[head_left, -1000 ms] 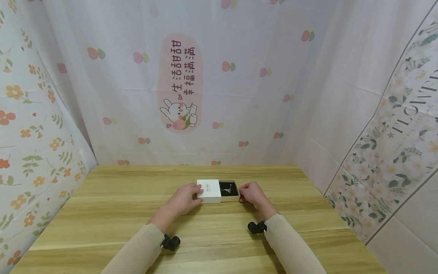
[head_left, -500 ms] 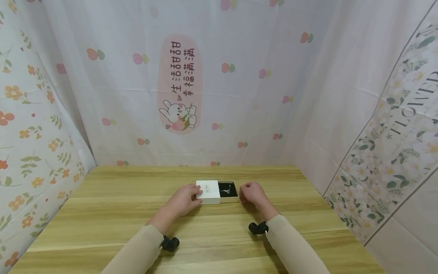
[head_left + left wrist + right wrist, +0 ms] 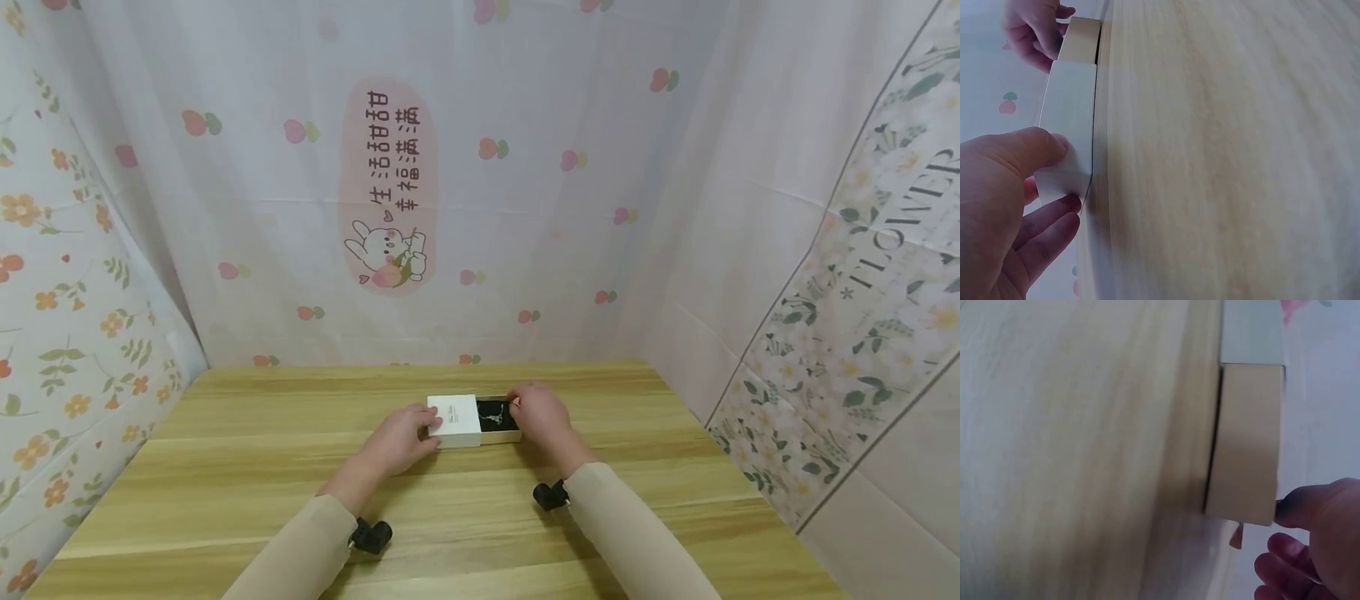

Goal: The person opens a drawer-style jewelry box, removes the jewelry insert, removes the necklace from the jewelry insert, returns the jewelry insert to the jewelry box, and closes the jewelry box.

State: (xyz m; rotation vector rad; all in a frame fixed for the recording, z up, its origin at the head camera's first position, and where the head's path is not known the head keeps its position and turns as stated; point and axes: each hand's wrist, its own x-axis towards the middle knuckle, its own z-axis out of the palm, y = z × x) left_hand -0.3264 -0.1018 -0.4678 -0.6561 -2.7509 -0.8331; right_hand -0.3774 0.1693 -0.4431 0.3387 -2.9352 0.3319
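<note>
A small white box sleeve (image 3: 455, 421) with printed lettering lies on the table. My left hand (image 3: 399, 436) grips its left end, thumb in front and fingers on top. From the sleeve's right end protrudes a beige drawer tray (image 3: 1245, 444), partly pulled out. Inside it, a silver-coloured chain (image 3: 492, 414) lies on black lining (image 3: 489, 426). My right hand (image 3: 543, 417) is over the tray's right end, its thumb near the rim in the right wrist view. Its fingers are loosely bent; some fingertips are hidden. A small brown tab (image 3: 1237, 536) hangs from the tray's end.
The box rests on a wood-grain table (image 3: 300, 400). A printed curtain (image 3: 525, 208) hangs behind the table's back edge, with patterned cloths at both sides. Each wrist carries a small black camera (image 3: 372, 536).
My right hand has left the tray's outer end and moved left and up, over the tray's right part. The left hand stays on the sleeve. The view has shifted slightly.
</note>
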